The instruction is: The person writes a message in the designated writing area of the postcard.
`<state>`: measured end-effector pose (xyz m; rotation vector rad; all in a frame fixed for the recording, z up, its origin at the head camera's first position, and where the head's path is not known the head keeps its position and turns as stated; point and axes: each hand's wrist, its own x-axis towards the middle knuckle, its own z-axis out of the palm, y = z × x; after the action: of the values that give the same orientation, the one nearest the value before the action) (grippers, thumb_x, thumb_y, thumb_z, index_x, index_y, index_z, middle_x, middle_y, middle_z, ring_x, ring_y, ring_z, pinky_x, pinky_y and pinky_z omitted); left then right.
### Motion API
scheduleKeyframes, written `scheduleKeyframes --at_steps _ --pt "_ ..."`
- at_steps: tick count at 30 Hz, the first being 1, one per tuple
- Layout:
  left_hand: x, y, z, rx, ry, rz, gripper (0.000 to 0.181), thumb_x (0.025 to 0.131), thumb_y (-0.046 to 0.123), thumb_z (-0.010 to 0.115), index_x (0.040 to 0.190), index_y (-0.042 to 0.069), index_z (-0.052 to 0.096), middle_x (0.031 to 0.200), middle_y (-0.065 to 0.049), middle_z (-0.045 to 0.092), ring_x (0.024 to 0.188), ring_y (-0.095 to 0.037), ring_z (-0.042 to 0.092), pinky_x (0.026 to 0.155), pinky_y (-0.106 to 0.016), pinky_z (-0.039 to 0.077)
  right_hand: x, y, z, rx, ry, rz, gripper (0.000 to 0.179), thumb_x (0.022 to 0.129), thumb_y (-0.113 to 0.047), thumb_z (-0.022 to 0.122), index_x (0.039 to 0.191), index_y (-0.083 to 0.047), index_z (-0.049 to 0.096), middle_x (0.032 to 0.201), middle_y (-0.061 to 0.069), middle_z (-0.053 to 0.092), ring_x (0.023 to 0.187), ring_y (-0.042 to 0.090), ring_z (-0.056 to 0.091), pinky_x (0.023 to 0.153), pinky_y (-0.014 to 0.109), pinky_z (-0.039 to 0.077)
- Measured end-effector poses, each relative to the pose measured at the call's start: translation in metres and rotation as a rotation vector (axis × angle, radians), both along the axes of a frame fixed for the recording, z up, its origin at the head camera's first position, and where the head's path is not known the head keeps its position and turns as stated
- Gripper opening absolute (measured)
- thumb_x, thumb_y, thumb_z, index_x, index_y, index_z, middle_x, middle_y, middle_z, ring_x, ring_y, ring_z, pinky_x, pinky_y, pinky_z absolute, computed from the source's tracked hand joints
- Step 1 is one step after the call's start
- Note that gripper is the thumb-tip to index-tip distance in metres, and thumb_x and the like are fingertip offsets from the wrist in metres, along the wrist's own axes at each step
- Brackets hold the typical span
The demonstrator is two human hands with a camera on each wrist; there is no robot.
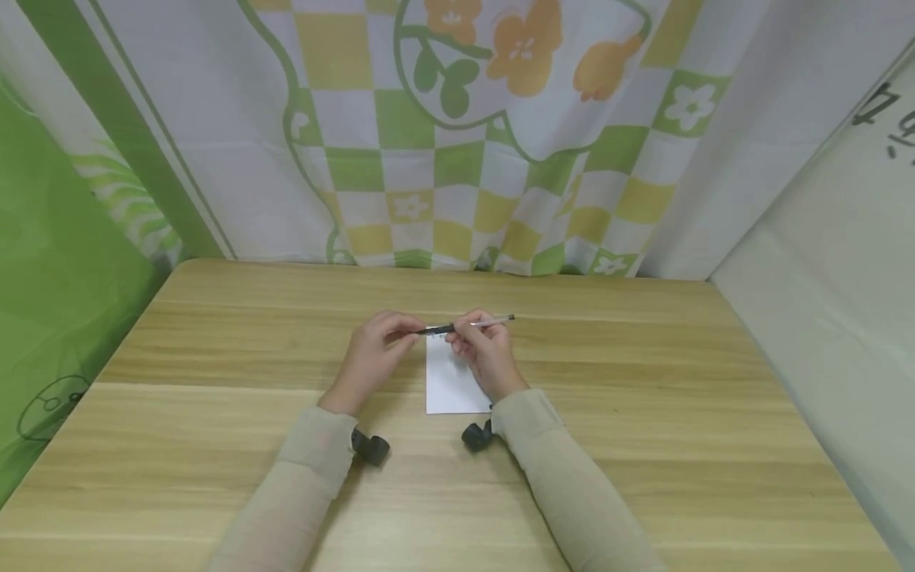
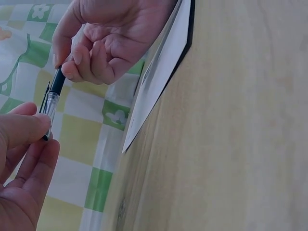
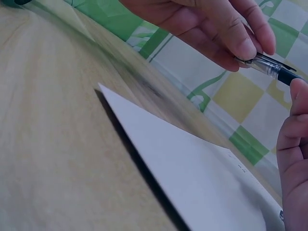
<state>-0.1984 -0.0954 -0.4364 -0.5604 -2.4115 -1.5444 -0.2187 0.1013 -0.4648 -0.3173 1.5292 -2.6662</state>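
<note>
A pen (image 1: 501,319) with a clear barrel and a black section is held level between both hands, above a small white pad (image 1: 455,389). My left hand (image 1: 372,349) pinches the pen's clear cap (image 2: 52,103), which has a dark clip, between thumb and fingertips. My right hand (image 1: 492,356) grips the pen just behind the cap, at its black section (image 3: 287,77), and the far end of the barrel sticks out to the right. Small dark writing shows along the pad's far edge; the right hand and wrist cover part of the pad.
The pad lies on a wood-grain table (image 1: 629,445). Dark wrist-worn camera mounts (image 1: 372,450) hang under both wrists. Behind the table's far edge hangs a checked curtain (image 1: 457,167); a green sheet (image 1: 64,262) is at left and a white one (image 1: 843,262) at right.
</note>
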Motion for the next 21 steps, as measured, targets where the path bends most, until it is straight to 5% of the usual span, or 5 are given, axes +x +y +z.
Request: scheduleKeyframes --at_steps 6,14,21 --pt "0.0 -0.0005 0.0016 0.042 -0.005 0.013 0.015 0.091 -0.006 0.071 0.105 -0.002 0.074 0.107 -0.014 0.07 0.104 -0.029 0.068 0.096 -0.035 0.056 -0.0002 -0.0006 0.0017 -0.001 0.009 0.017 0.011 0.092 -0.006 0.07 0.09 0.001 0.062 0.075 0.006 0.07 0.062 0.01 0.06 0.059 0.017 0.052" --pt "-0.0021 -0.0005 0.0006 0.071 -0.052 -0.006 0.017 0.094 -0.001 0.07 0.111 -0.002 0.072 0.113 -0.014 0.069 0.111 -0.029 0.066 0.096 -0.034 0.056 -0.0015 -0.0007 0.0021 -0.015 0.012 0.005 0.009 0.093 -0.001 0.059 0.087 -0.005 0.064 0.074 0.005 0.069 0.061 0.01 0.059 0.059 0.017 0.051" --pt "-0.0032 -0.0004 -0.0001 0.054 -0.106 -0.01 0.02 0.096 0.003 0.068 0.115 -0.003 0.069 0.117 -0.016 0.067 0.112 -0.031 0.066 0.096 -0.036 0.056 -0.0009 -0.0001 0.0007 -0.077 0.013 0.014 0.006 0.093 -0.003 0.066 0.088 -0.001 0.062 0.074 0.008 0.069 0.061 0.012 0.059 0.059 0.018 0.052"
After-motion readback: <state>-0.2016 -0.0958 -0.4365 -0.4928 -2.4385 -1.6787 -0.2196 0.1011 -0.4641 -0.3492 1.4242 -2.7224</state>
